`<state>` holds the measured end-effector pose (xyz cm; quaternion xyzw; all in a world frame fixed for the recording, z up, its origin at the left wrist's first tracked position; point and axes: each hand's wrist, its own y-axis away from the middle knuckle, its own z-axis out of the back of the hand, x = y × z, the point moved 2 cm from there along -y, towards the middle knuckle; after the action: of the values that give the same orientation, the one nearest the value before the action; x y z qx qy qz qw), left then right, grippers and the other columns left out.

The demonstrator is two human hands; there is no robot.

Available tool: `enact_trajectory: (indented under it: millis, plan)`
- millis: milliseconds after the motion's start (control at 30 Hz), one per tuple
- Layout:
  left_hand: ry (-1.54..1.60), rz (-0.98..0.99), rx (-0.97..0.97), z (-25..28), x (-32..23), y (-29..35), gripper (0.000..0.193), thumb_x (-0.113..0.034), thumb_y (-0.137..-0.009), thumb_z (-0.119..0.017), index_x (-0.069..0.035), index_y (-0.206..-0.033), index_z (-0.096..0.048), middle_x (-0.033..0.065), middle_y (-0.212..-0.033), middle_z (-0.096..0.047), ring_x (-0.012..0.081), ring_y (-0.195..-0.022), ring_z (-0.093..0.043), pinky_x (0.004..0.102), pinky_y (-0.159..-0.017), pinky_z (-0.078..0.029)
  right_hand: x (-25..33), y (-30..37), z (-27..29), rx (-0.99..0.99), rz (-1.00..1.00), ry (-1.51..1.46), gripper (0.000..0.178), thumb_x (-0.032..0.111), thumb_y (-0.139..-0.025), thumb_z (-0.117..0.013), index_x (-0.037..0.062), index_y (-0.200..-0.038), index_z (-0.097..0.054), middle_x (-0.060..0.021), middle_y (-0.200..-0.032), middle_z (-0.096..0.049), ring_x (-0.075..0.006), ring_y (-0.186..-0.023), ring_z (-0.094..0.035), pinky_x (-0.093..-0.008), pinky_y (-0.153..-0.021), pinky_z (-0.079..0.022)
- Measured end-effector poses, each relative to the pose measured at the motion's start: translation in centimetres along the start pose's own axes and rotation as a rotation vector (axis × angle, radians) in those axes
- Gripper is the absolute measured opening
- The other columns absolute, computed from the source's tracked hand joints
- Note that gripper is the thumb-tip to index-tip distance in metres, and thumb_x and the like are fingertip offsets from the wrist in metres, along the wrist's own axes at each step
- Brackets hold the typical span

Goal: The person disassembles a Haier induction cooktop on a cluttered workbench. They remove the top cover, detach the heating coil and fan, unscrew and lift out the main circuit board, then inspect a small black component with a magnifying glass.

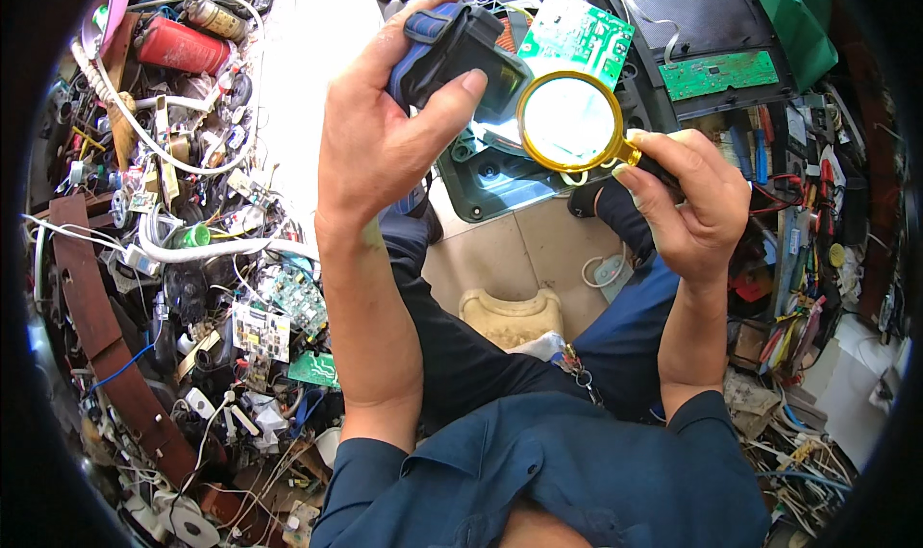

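- My left hand point(385, 125) is raised, fingers wrapped round a blue-black device point(452, 53).
- My right hand point(692, 197) pinches the gold-rimmed magnifying glass point(569, 122) by its handle, just beside the device.

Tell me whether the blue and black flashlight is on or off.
On: the flashlight in the left hand throws a bright patch under the magnifying glass.

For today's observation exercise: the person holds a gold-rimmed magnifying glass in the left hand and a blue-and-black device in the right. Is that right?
The hands are swapped. The head view shows the magnifying glass in the right hand and the blue-and-black device in the left hand.
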<state>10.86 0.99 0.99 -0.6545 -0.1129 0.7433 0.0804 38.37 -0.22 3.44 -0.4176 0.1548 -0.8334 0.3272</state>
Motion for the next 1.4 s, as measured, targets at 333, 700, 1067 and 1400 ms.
enact_trajectory:
  millis: [333,700,1067,1400]
  plan:
    - [-0.028,0.051,-0.021,-0.30,-0.28,0.17,0.055,-0.007,-0.093,-0.075,-0.003,-0.145,-0.062,0.0054,-0.115,-0.073,0.0109,-0.100,-0.069,0.0249,-0.090,-0.055,-0.12,-0.14,-0.23,-0.010,0.003,-0.002,0.031,-0.002,-0.080,-0.085,-0.0023,-0.109,-0.075,-0.0110,-0.085,-0.071,-0.0177,-0.068,-0.066,-0.0283,-0.058,-0.050]
    - [-0.060,0.052,-0.025,-0.30,-0.24,0.15,0.055,-0.009,-0.093,-0.076,-0.004,-0.146,-0.061,0.0052,-0.113,-0.074,0.0106,-0.099,-0.070,0.0244,-0.089,-0.056,-0.54,-0.41,-0.06,-0.016,0.030,0.035,0.032,-0.001,-0.079,-0.086,-0.0011,-0.109,-0.076,-0.0103,-0.085,-0.071,-0.0183,-0.069,-0.067,-0.0288,-0.059,-0.051]
    - [-0.059,0.047,-0.038,-0.49,-0.08,0.15,0.055,-0.009,-0.093,-0.076,-0.005,-0.146,-0.062,0.0060,-0.114,-0.074,0.0118,-0.100,-0.071,0.0254,-0.090,-0.057,-0.69,-0.62,-0.09,-0.023,0.047,0.044,0.032,0.000,-0.079,-0.087,-0.0007,-0.108,-0.076,-0.0099,-0.083,-0.070,-0.0185,-0.067,-0.065,-0.0294,-0.058,-0.050]
    - [-0.098,0.032,-0.024,-0.34,-0.09,0.16,0.056,-0.007,-0.093,-0.075,-0.005,-0.147,-0.061,0.0061,-0.115,-0.074,0.0117,-0.099,-0.070,0.0252,-0.089,-0.056,-0.71,-0.73,-0.04,-0.030,0.048,0.052,0.032,0.000,-0.078,-0.087,-0.0009,-0.109,-0.076,-0.0094,-0.083,-0.070,-0.0174,-0.066,-0.065,-0.0289,-0.057,-0.050]
